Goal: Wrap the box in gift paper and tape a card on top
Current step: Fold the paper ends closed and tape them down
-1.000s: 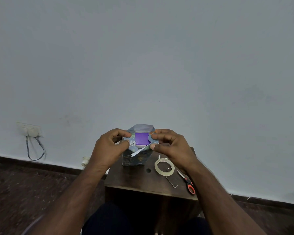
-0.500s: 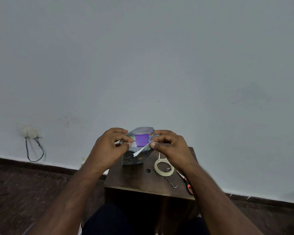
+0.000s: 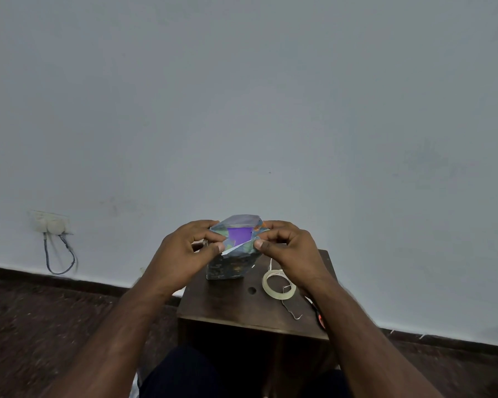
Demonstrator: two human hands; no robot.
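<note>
Box (image 3: 239,233): purple end exposed, upright on bench (image 3: 227,305).
Paper (image 3: 230,264): end flaps unsealed.
Left hand (image 3: 181,251): fingers pinching left flap.
Right hand (image 3: 291,248): fingers pinching right flap.
Tape (image 3: 279,284): right of box.

You face a plain pale grey-blue wall (image 3: 270,96), evenly lit, with faint smudges low on the left. A white socket plate (image 3: 51,223) sits low on that wall at your left, a thin cable (image 3: 58,258) looping down from it. A dark skirting strip (image 3: 55,278) runs along the wall's foot. The floor (image 3: 41,326) is dark and speckled. A small dark wooden bench (image 3: 230,305) stands in front of you, near the wall.
</note>
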